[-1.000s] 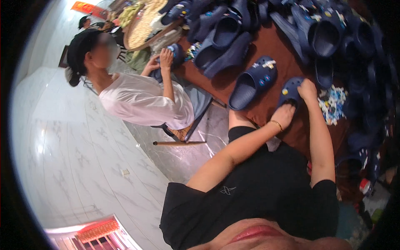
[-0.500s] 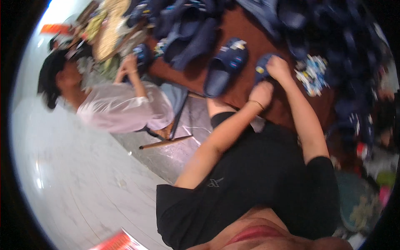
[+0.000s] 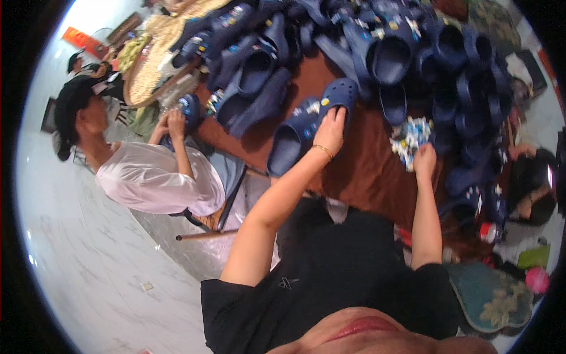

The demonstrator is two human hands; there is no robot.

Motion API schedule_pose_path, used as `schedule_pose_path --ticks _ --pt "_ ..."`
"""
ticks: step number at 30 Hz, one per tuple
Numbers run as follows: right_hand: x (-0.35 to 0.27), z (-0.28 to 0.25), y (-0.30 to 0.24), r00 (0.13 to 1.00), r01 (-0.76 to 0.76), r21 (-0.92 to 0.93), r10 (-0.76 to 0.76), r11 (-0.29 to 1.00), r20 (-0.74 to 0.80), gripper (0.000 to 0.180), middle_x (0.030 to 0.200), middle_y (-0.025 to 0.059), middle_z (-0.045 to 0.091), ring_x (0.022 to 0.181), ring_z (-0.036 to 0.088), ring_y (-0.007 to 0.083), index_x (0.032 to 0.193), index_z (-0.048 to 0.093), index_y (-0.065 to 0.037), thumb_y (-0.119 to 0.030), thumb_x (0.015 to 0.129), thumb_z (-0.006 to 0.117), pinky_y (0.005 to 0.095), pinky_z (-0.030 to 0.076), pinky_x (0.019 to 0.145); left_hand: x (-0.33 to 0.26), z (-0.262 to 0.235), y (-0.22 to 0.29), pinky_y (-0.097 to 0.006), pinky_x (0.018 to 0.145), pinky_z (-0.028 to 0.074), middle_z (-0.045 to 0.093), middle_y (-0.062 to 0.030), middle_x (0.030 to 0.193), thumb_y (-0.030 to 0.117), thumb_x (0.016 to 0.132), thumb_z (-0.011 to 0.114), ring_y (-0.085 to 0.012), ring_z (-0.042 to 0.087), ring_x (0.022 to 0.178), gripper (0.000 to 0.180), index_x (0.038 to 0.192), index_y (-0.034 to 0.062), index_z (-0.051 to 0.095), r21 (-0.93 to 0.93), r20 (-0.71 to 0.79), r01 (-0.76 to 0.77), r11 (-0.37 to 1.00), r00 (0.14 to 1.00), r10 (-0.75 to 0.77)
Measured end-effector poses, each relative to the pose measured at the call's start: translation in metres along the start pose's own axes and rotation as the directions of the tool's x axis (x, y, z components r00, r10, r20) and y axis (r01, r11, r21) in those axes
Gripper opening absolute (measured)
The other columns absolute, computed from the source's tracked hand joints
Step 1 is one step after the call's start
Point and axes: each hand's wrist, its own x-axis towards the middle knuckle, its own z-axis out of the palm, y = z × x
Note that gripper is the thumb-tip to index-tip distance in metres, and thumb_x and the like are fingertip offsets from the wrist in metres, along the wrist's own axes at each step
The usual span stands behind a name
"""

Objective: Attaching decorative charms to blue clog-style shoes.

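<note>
My left hand (image 3: pixel 331 131) holds a dark blue clog (image 3: pixel 342 91) with holes in its toe and one yellow charm on it. The fingers reach into the shoe's opening, toe pointing away from me. Just left of it, partly covered, another blue clog (image 3: pixel 286 144) with several charms lies on the brown tabletop (image 3: pixel 365 159). My right hand (image 3: pixel 424 160) is closed at the near right edge of a heap of small white, blue and yellow charms (image 3: pixel 411 138). Whatever its fingertips pinch is hidden.
Piled blue clogs (image 3: pixel 392 56) line the table's far side and right end. At left, a seated person (image 3: pixel 159 174) in a white top handles another clog (image 3: pixel 188 111). A woven tray (image 3: pixel 154 76) stands beyond them. A green cushioned seat (image 3: pixel 492 295) is at lower right.
Both hands were together at the clog. My left hand has carried it left and away from me, beside the other clog; my right hand has left it and reached the charm heap.
</note>
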Motion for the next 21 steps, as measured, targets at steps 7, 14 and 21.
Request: schedule_pose_path --ticks 7,14,21 --pt "-0.007 -0.008 -0.006 0.989 -0.072 -0.130 0.087 0.989 0.118 0.017 0.107 0.0115 0.052 0.101 0.044 0.0331 0.089 0.057 -0.007 -0.006 0.072 0.054 0.0419 0.036 0.085 -0.003 -0.009 0.019 -0.042 0.081 0.042 0.044 -0.0244 0.105 -0.008 0.070 0.042 -0.0409 0.048 0.094 0.048 0.117 0.0007 0.036 -0.080 0.024 -0.034 0.996 0.999 0.036" --pt "-0.019 0.008 -0.029 0.985 0.149 -0.199 -0.164 0.969 -0.059 0.023 0.111 0.0137 0.051 0.103 0.045 0.0335 0.092 0.059 -0.008 -0.007 0.068 0.058 0.0446 0.038 0.085 -0.081 0.039 -0.005 -0.036 0.094 0.037 0.048 -0.0222 0.115 0.003 0.076 0.042 -0.0320 0.046 0.110 0.045 0.120 -0.0023 0.039 0.065 0.337 -0.166 0.984 0.932 0.135" --pt "-0.008 0.020 -0.096 0.949 0.307 0.381 -0.312 0.872 -0.051 0.014 0.091 0.0140 0.057 0.089 0.053 0.0302 0.085 0.059 -0.002 -0.002 0.074 0.051 0.0350 0.041 0.082 -0.091 0.009 0.002 -0.040 0.075 0.041 0.054 -0.0134 0.092 0.006 0.068 0.057 -0.0299 0.051 0.086 0.032 0.099 0.0035 0.052 0.042 -0.159 -0.044 0.998 0.986 0.050"
